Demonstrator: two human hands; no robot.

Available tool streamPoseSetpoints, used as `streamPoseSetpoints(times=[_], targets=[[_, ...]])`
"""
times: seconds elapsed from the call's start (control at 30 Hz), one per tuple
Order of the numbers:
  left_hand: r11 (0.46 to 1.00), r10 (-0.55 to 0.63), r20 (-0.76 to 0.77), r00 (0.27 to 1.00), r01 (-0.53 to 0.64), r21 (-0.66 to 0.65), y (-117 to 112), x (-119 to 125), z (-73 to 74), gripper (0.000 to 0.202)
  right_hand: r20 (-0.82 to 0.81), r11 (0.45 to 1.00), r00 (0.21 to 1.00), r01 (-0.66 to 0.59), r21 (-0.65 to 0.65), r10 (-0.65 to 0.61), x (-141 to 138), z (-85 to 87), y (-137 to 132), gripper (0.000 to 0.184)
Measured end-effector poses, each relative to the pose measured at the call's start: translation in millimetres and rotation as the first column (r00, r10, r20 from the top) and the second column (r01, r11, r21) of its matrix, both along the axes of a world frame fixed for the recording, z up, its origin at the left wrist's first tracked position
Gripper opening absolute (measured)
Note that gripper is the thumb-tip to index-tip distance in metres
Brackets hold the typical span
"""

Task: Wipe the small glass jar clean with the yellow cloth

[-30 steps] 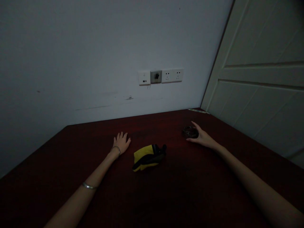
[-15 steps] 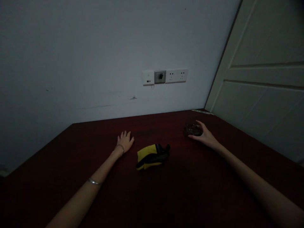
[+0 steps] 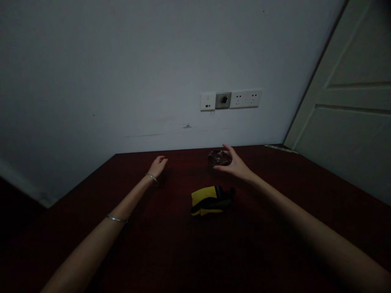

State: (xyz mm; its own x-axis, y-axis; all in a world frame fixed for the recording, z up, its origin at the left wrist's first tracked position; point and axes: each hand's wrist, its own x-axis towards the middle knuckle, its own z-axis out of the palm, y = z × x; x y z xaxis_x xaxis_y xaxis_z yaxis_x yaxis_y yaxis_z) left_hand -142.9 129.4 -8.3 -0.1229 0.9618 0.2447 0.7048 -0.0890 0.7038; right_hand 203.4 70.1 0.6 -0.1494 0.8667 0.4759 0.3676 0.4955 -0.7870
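From here I see a clear, round, low, glassy dish (image 3: 217, 158), dark in the dimness, held at its side between the thumb and fingers of the right hand (image 3: 237, 166), at the far part of the dark red tabletop (image 3: 171, 244); its tilt is unclear.

From one yellow-and-black pouch (image 3: 204, 195) on one table (image 3: 189, 252), two hands show: one left hand (image 3: 158, 165) at ten o'clock, one right hand (image 3: 237, 166) at one. One clear dish (image 3: 217, 158) is at twelve, two silver bangles (image 3: 116, 219) around nine.
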Motion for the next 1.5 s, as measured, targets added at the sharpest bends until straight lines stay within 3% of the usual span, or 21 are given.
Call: streamPoseSetpoints(times=[0.13, 0.27, 0.47, 0.67, 0.97, 1.33, 1.5], targets=[[0.999, 0.012, 0.046, 0.999, -0.014, 0.04, -21, -40, -2.4, 0.03, 0.014, 0.994, 0.994, -0.111, 0.02, 0.111, -84, 0.8, 15, 0.101], [0.999, 0.01, 0.078, 0.997, -0.013, 0.049, -47, -69, -15.7, 0.03, 0.045, 0.982, 0.981, -0.19, 0.011, 0.189, -161, -12.5, 23, 0.103], [1.0, -0.012, 0.076, 0.997, 0.011, 0.012, -70, -100, -29.7, 0.032, 0.101, 0.967, 0.962, -0.251, -0.036, 0.254, -227, -40.7, 30, 0.111], [1.0, -0.003, 0.09, 0.996, 0.004, -0.01, -72, -112, -37.6, 0.031, 0.144, 0.96, 0.95, -0.265, -0.088, 0.276, -248, -56.5, 33, 0.11], [1.0, -0.012, 0.162, 0.987, 0.014, -0.008, -69, -107, -39.8, 0.031, 0.192, 0.96, 0.943, -0.249, -0.129, 0.271, -251, -68.6, 29, 0.11], [0.993, 0.009, 0.217, 0.976, -0.034, 0.11, -66, -104, -34.3, 0.028, 0.219, 0.959, 0.937, -0.248, -0.137, 0.274, -249, -73.3, 31, 0.115], [0.981, -0.041, 0.221, 0.974, -0.003, 0.194, -71, -78, -21.3, 0.034, 0.223, 0.943, 0.919, -0.3, -0.144, 0.326, -248, -75.0, 31, 0.129]])
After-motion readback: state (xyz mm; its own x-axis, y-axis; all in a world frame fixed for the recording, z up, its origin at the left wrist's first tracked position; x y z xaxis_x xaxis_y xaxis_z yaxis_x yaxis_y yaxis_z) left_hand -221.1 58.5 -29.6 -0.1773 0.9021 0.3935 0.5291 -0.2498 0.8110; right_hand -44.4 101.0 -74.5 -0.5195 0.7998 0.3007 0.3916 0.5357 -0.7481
